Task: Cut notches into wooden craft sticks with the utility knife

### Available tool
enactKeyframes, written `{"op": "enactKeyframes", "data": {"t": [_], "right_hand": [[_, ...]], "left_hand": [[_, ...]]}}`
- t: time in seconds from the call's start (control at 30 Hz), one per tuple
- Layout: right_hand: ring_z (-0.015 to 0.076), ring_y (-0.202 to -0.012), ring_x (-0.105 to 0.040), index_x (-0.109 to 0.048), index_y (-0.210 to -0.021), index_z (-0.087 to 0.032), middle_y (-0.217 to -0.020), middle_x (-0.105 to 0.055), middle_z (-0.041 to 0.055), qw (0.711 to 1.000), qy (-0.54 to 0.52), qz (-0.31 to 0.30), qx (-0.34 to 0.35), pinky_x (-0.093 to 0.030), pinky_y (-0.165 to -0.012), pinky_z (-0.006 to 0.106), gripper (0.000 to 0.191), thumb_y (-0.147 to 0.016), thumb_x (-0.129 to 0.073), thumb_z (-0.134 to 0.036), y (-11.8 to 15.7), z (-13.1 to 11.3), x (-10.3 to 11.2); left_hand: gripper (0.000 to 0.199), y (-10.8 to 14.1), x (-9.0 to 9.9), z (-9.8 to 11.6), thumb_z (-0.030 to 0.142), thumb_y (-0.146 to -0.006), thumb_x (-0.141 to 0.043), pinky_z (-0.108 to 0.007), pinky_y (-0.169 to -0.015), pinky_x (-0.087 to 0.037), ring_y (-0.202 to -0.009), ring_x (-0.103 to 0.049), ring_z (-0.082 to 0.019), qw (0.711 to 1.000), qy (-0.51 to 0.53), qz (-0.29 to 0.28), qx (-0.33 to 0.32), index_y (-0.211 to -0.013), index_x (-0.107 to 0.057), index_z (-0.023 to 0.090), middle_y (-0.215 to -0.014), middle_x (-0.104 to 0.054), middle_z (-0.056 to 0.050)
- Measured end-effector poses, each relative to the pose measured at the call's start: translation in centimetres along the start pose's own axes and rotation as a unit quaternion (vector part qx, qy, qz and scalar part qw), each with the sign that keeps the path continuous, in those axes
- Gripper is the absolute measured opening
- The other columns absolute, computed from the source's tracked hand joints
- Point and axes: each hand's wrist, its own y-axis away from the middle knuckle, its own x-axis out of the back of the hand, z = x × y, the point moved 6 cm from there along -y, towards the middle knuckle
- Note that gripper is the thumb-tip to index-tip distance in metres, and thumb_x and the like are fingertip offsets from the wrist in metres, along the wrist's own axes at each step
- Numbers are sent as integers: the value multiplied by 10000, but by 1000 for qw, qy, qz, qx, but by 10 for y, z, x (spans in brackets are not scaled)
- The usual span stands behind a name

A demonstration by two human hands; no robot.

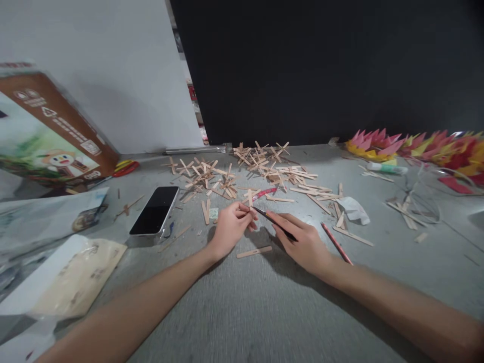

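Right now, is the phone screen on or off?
Off, by the look of it: the phone lies face up, its display black, nothing lit.

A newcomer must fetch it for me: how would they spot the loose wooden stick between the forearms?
On the grey table, find the left hand and the right hand. Between the forearms lies a flat, pale wooden stick, roughly side to side. Unlike the piled sticks beyond the hands, it lies alone, touching no other.

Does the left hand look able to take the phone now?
Probably yes: the phone lies to the left of the left hand, with nothing tall between them. But that hand holds a wooden stick, so its grip is not free.
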Motion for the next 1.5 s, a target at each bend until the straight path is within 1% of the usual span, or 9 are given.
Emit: {"op": "enactKeyframes", "data": {"t": [0.13, 0.33, 0.57, 0.73, 0.83, 1.07, 1.23, 1.4, 1.5], "right_hand": [[189, -1139, -737, -537, -1533, -321, -1320, -722, 73, 1000, -5, 1, -5, -607, -1005, 340, 491, -1067, -500, -173, -1, 1, -1], [200, -1161, -734, -524, -1544, -313, -1338, -721, 83, 1000, 3, 14, -5, -604, -1027, 352, 499, -1062, -530, -188, 1, 1, -3], [215, -1216, -711, -521, -1548, -314, -1375, -704, 84, 1000, -1, 21, -12, -590, -1055, 379, 510, -1055, -528, -180, 2, 0, -1], [212, -1137, -743, -509, -1558, -308, -1307, -736, 88, 1000, 2, 20, -12, -616, -990, 354, 514, -1057, -520, -198, 3, -3, -4], [208, -1144, -738, -467, -1584, -304, -1304, -735, 85, 1000, 1, 20, -11, -610, -988, 340, 545, -1056, -508, -179, 5, -7, -6], [232, -1224, -710, -434, -1588, -285, -1442, -665, 98, 1000, 14, -6, -22, -610, -1015, 378, 537, -1065, -470, -168, 9, -11, -12], [260, -1141, -749, -390, -1606, -276, -1401, -687, 120, 997, 57, -33, -31, -634, -971, 415, 553, -1068, -437, -156, 10, -14, -16], [283, -1111, -758, -302, -1645, -237, -1389, -687, 151, 989, 139, -45, 12, -662, -898, 422, 662, -1015, -427, -78, 10, -18, -16], [304, -1151, -741, -227, -1676, -223, -1417, -667, 172, 980, 188, -49, 42, -673, -864, 431, 773, -957, -428, -23, 12, -18, -17]], "left_hand": [[272, 1, 0, 3, 389, -895, -711, -280, -577, -574, -583, -717, -172, 1000, -11, 0, -1, -789, -549, 198, -745, -769, -63], [149, 1, 0, 1, 275, -891, -681, -283, -627, -592, -623, -756, -193, 1000, -12, -8, -1, -816, -583, 193, -707, -764, -47], [239, 0, -2, -1, 400, -900, -729, -317, -749, -613, -799, -810, -246, 1000, -9, -20, -20, -853, -618, 193, -812, -794, -70], [283, 1, -1, -2, 439, -892, -739, -344, -754, -629, -793, -812, -258, 1000, -8, -14, -10, -827, -604, 199, -830, -809, -95], [271, 1, 0, -1, 421, -891, -738, -339, -734, -626, -815, -815, -270, 1000, -17, -2, -4, -818, -593, 204, -823, -811, -98], [189, 2, 0, -3, 338, -898, -707, -318, -740, -619, -825, -818, -258, 1000, -21, 1, -9, -827, -605, 196, -813, -807, -79], [185, 2, -1, -6, 318, -885, -713, -318, -740, -624, -812, -818, -253, 1000, -8, -3, -7, -807, -594, 199, -790, -797, -61], [182, 0, 0, -8, 318, -863, -735, -328, -731, -634, -800, -815, -254, 1000, 10, 2, -6, -816, -606, 198, -781, -788, -58], [169, 0, 1, -6, 306, -849, -735, -316, -702, -629, -768, -809, -244, 1000, 7, 11, -8, -813, -610, 197, -776, -785, -57]]}}
